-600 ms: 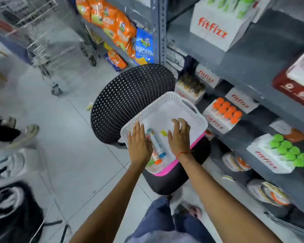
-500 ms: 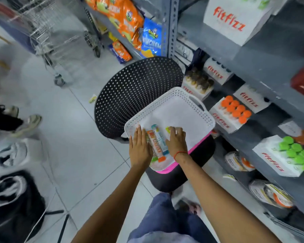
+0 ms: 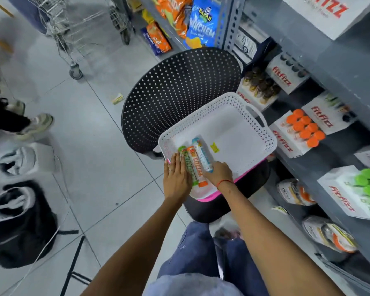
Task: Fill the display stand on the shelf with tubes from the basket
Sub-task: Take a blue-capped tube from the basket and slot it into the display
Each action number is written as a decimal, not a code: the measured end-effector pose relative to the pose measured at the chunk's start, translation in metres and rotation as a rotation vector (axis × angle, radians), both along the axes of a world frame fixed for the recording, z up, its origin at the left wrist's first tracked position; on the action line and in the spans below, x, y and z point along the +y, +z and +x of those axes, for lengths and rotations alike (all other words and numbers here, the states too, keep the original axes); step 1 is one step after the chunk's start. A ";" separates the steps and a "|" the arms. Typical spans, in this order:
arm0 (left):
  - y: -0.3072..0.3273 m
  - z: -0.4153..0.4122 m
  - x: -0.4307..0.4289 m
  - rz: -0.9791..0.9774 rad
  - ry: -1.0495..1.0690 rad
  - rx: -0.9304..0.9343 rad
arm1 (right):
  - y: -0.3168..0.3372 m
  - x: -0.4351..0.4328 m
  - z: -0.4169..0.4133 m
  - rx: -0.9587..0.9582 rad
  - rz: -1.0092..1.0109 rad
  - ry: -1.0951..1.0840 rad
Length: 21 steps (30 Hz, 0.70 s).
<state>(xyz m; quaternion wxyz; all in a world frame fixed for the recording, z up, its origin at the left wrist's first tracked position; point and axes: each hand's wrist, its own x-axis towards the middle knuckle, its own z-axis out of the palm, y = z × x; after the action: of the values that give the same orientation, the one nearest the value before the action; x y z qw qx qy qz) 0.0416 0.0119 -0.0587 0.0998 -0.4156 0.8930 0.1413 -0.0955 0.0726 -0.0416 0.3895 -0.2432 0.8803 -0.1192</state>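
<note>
Three slim cylindrical tubes point(image 3: 194, 163) lie side by side in the white perforated plastic basket point(image 3: 250, 116). The left hand point(image 3: 176, 178) rests flat, fingers spread, beside them; the right hand point(image 3: 219, 174) curls loosely against the blue tube, not gripping.

White basket point(image 3: 254, 122) on black perforated chair point(image 3: 175, 90), three tubes point(image 3: 195, 162) inside.
</note>
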 end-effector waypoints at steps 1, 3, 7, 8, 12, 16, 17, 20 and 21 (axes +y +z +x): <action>0.000 0.000 0.000 -0.006 -0.003 -0.004 | 0.005 0.002 -0.002 0.012 -0.056 -0.043; 0.002 -0.001 -0.001 -0.019 -0.010 -0.014 | 0.019 0.004 -0.008 0.025 -0.180 -0.154; 0.011 -0.012 0.007 -0.050 -0.002 0.035 | 0.062 0.014 -0.037 0.096 -0.367 -0.308; 0.016 -0.021 0.011 -0.064 -0.011 0.076 | 0.075 0.020 -0.047 0.133 -0.396 -0.310; 0.045 -0.080 0.038 -0.151 -0.111 0.265 | 0.133 0.061 -0.095 0.289 -0.481 -0.376; 0.082 -0.153 0.078 -0.162 -0.240 0.425 | 0.199 0.119 -0.142 0.501 -0.519 -0.446; 0.093 -0.170 0.090 -0.159 -0.271 0.458 | 0.215 0.136 -0.152 0.539 -0.530 -0.482; 0.125 -0.215 0.128 -0.143 -0.383 0.566 | 0.262 0.191 -0.176 0.652 -0.543 -0.541; 0.135 -0.229 0.141 -0.145 -0.430 0.608 | 0.276 0.211 -0.183 0.692 -0.541 -0.553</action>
<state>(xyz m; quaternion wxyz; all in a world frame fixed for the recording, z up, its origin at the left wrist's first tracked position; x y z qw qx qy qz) -0.1871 0.1526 0.0764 -0.1721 -0.1639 0.9562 0.1707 -0.2781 0.2838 0.2348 -0.0476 -0.1186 0.9266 -0.3536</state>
